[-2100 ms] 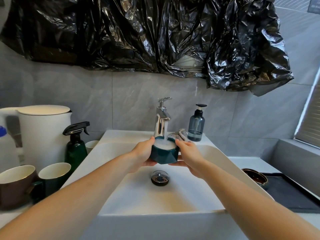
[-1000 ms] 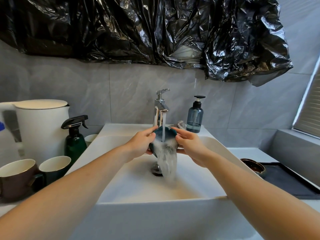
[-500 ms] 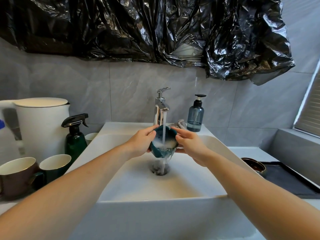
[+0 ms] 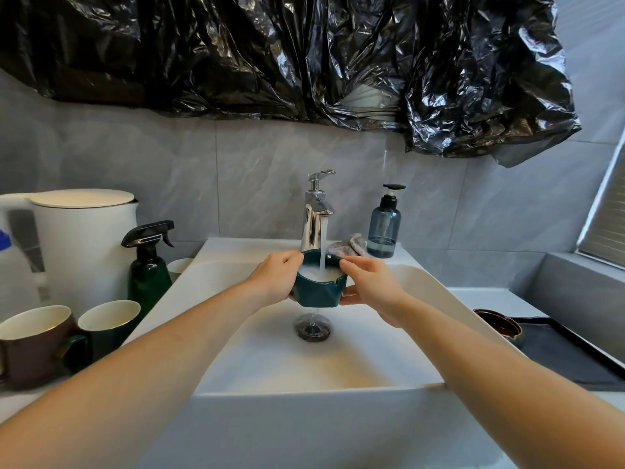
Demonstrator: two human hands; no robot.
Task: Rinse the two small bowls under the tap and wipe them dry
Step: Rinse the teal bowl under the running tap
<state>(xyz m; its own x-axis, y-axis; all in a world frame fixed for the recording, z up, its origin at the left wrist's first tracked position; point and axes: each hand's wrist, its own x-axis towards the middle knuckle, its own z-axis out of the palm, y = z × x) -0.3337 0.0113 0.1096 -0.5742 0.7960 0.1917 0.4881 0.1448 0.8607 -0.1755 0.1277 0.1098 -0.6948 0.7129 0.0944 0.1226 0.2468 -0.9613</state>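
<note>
Single head-worn wide-angle view: looks forward and down from in front of the sink (image 4: 304,394), close above its basin, facing the tiled wall behind it.

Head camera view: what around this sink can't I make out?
- Inside of the dark green faceted bowl, held by the left hand and right hand: hidden by foaming water.
- Brown glazed bowl: partly behind the white sink's rim.
- Grey cloth: mostly hidden by the chrome tap and the bowl.

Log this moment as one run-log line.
step: rinsing | green bowl: upright under running tap, filling | left hand: grips bowl | right hand: grips bowl | brown bowl: waiting on tray
</note>
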